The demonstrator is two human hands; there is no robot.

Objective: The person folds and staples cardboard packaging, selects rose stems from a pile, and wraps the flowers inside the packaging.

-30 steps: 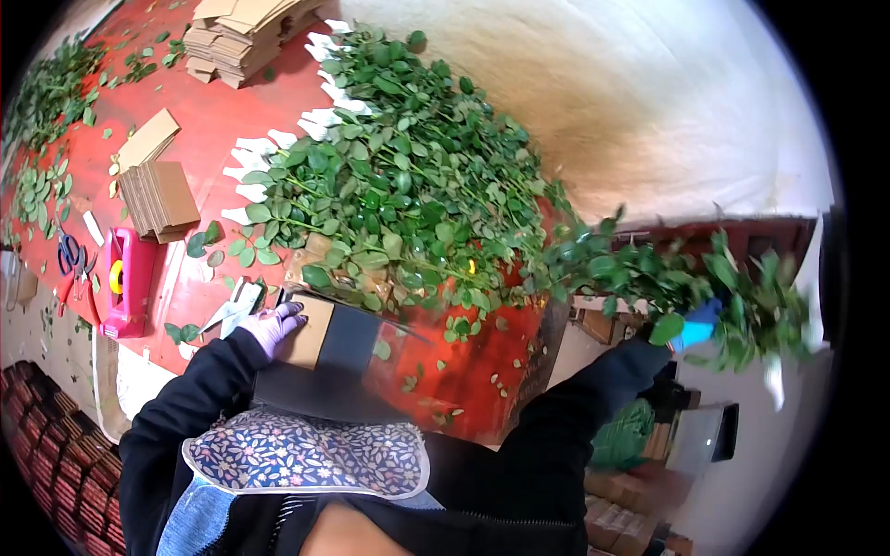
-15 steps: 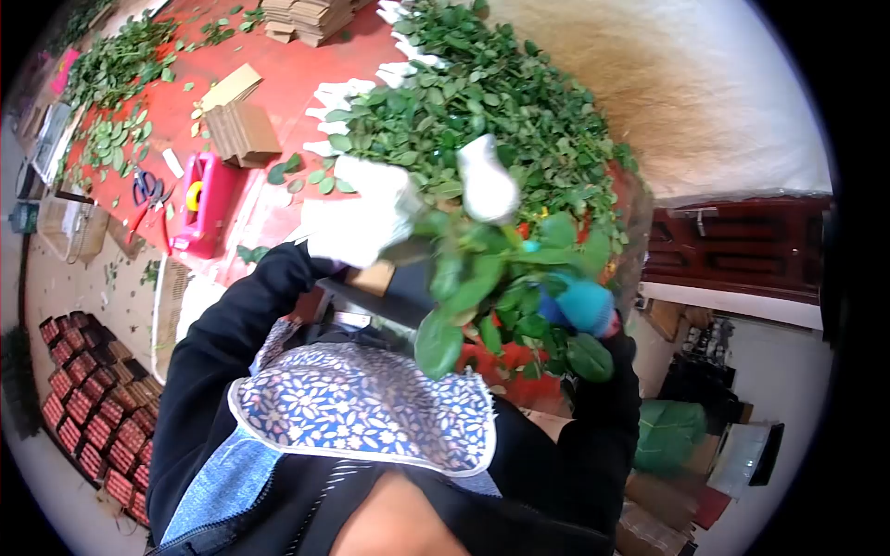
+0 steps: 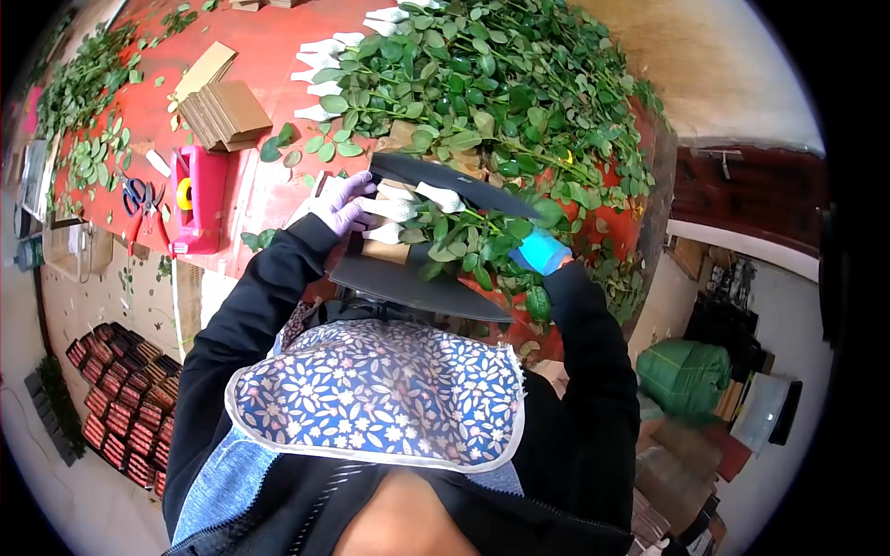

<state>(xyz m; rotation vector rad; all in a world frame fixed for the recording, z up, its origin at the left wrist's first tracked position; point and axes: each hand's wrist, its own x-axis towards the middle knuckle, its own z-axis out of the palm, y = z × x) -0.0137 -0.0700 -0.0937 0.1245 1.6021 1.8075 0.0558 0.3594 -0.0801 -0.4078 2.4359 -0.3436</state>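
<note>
My left hand (image 3: 349,202), in a light purple glove, is at the white-wrapped heads (image 3: 393,209) of a few leafy stems, its fingers closed around or against them; the exact grip is partly hidden. My right hand (image 3: 541,251), in a blue glove, is closed round the same leafy stems (image 3: 454,239) farther right. These stems lie across a dark folder-like sheet (image 3: 417,283), whose other flap (image 3: 454,181) stands up behind them. A piece of brown cardboard (image 3: 386,251) shows beneath the heads.
A large pile of wrapped stems (image 3: 501,93) covers the red table (image 3: 269,56) behind. To the left are cardboard pieces (image 3: 227,113), a pink tape dispenser (image 3: 197,204) and scissors (image 3: 135,196). A green bundle (image 3: 684,375) sits at the lower right.
My right hand has brought leafy stems from the far right over to the dark sheet. My left hand now meets their white heads. The view has shifted.
</note>
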